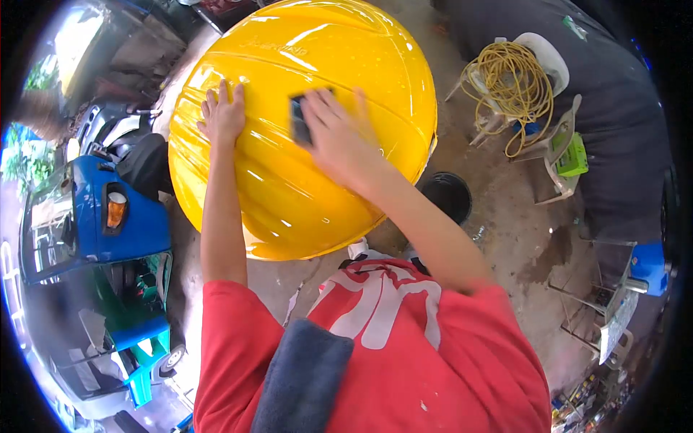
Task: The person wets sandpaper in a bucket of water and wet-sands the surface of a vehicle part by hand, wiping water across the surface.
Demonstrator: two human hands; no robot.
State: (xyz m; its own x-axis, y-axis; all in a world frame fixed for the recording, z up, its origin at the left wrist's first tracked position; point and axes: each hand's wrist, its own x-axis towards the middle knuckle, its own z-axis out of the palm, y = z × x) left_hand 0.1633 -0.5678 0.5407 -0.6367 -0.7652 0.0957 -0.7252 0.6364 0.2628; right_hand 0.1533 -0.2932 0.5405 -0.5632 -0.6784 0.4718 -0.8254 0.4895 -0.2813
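A large, glossy yellow panel [289,202], which looks like a vehicle hood, fills the upper middle of the view and shines as if wet. My left hand [224,115] lies flat on its left part, fingers spread, holding nothing. Right of it, my right hand [332,130] presses a dark, flat sanding block or pad [300,121] against the panel's surface. That hand is blurred by motion, so the pad's exact kind cannot be made out. A dark grey towel [307,375] hangs over the front of my red shirt.
A black bucket [446,198] stands on the floor right of the panel. Coiled yellow hose [509,90] lies on a white chair farther right, near a bright green box [572,155]. To the left is a blue vehicle [133,216]. A metal-framed chair [599,296] stands at lower right.
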